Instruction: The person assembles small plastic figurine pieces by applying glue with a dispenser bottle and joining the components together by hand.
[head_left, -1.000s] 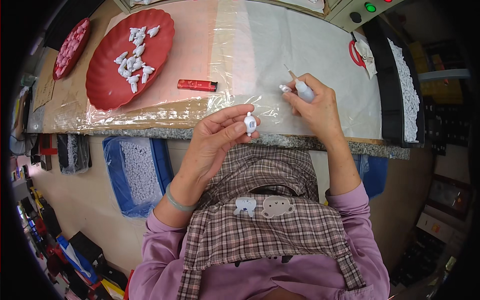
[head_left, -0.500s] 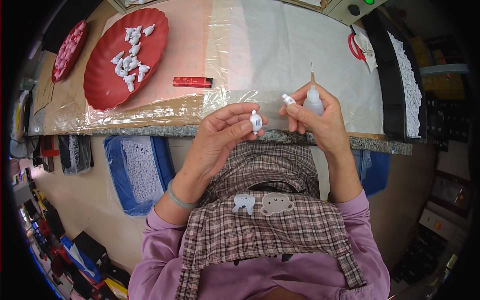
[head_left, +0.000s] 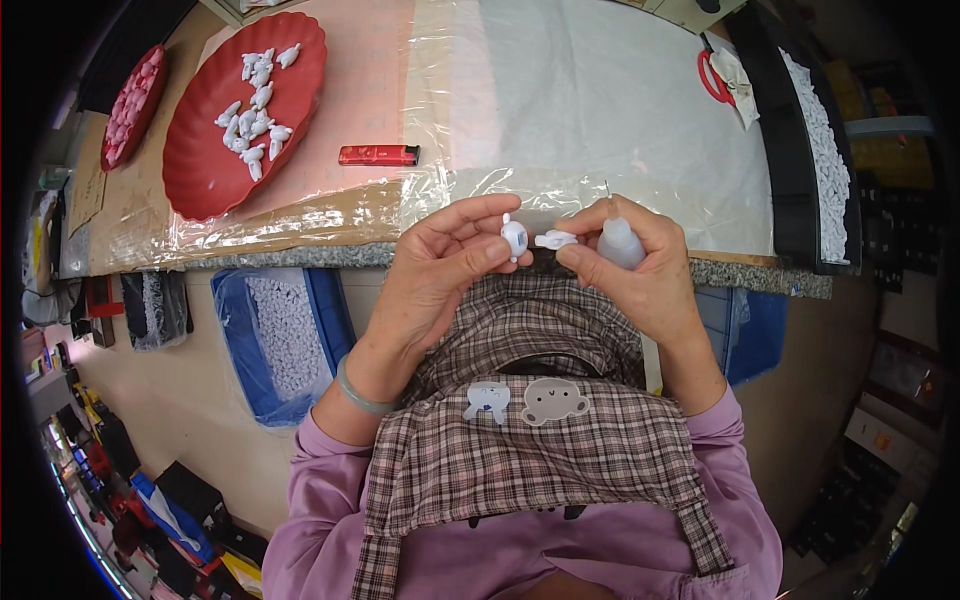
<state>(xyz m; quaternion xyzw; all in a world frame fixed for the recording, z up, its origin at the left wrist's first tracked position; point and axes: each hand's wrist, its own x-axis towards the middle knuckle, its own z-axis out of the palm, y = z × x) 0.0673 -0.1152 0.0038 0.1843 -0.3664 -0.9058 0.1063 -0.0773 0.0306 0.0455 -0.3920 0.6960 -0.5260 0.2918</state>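
Note:
Between the thumb and fingers of my left hand (head_left: 445,255) is a small rounded white figurine part (head_left: 515,238) with a dark patch on its side. My right hand (head_left: 645,265) pinches a second, narrower white figurine piece (head_left: 555,240) between thumb and forefinger. The same hand also keeps hold of a translucent needle-tip glue bottle (head_left: 621,243), its thin needle pointing away from me. A short gap separates the two white pieces, which face each other above the table's front edge.
A red scalloped plate (head_left: 200,165) carries several white figurines (head_left: 262,128). Beyond it stands a red dish of pink pieces (head_left: 133,105). A red lighter (head_left: 379,155) lies mid-table; red-handled scissors (head_left: 713,78) and a black tray of white pieces (head_left: 822,160) are at right. Below hangs a blue bin (head_left: 330,310).
My right hand has turned and moved its white piece left and down, close to the part in my left hand. The glue bottle has shifted down with it. My left hand stays nearly still.

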